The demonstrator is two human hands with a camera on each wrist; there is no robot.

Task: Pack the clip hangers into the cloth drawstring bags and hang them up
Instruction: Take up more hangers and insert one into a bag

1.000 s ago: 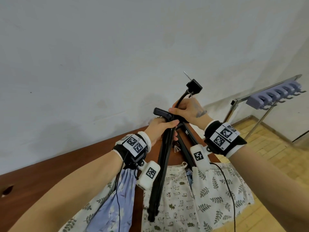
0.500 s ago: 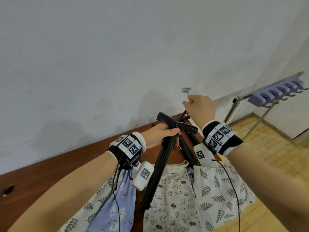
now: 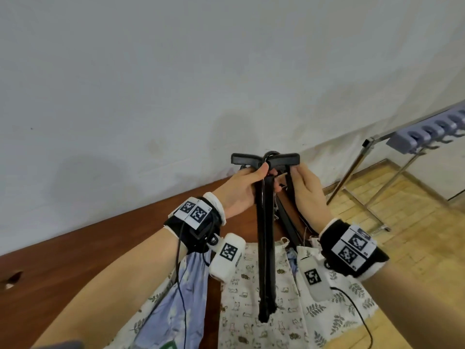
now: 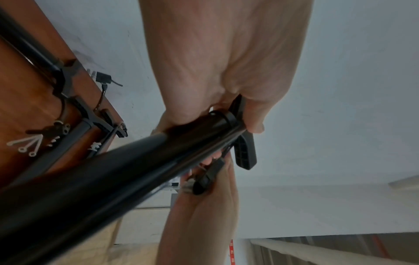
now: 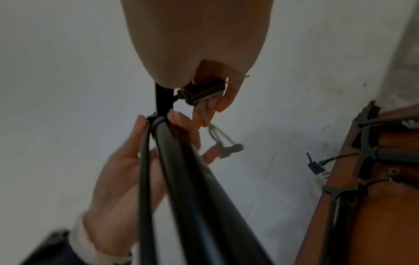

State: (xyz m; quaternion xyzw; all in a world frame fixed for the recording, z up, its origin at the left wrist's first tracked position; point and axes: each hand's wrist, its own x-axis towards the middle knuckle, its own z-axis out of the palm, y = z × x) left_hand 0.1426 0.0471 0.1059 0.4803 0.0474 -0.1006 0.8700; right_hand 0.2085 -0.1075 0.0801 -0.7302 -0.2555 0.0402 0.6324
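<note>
Here, one folded black clip hanger [image 3: 266, 248] stands upright between both hands, raised over the worktop [image 3: 75, 248]. The left hand [image 3: 239, 191] makes the main grip: fingers and thumb wrapped tight around the bundled arms just under the top, where two short black bars fan out sideways above the grip. The right hand [image 3: 305, 195] sits just beside that grip, its fingers curled on a thin black arm of the same hanger; the right wrist view shows its fingertips [image 5: 223, 104] also pinching a small black piece with grey metal wire. Below the grip the long glossy arms hang together as one narrow bundle, ending over the cloth.

Three cloth drawstring bags lie flat under the hands: a blue flowered bag [image 3: 181, 298] to the left, a cat-print bag [image 3: 246, 298] directly beneath, and a leaf-print bag [image 3: 349, 298] to the right. A second black hanger [image 4: 75, 100] lies spread on the worktop beyond the grip.
</note>
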